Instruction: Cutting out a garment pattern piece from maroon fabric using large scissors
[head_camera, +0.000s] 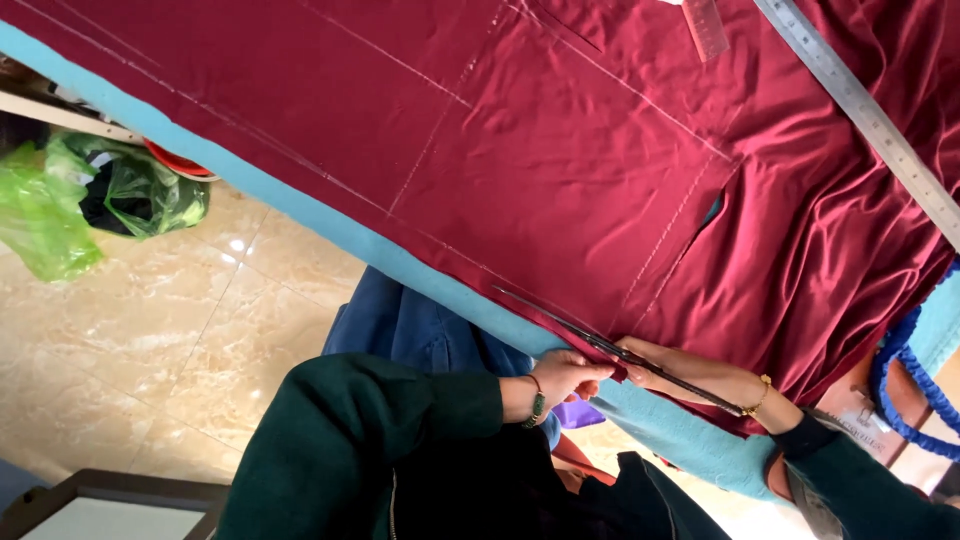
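Left hand (565, 375): at the table's near edge, fingers closed on the handles of long black scissors (610, 350).
Right hand (650, 365): fingers pinched on the red satin fabric (560, 150) beside the blades.
Scissors: blades lie along the fabric's near edge, over the table's blue border (300, 205).
Fabric: spread across the table, chalk lines on it.
Metal ruler (865, 115): on the fabric toward the far right corner.

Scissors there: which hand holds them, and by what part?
The left hand grips the scissors at their handle end. The right hand pinches the edge of the maroon fabric beside the blades.
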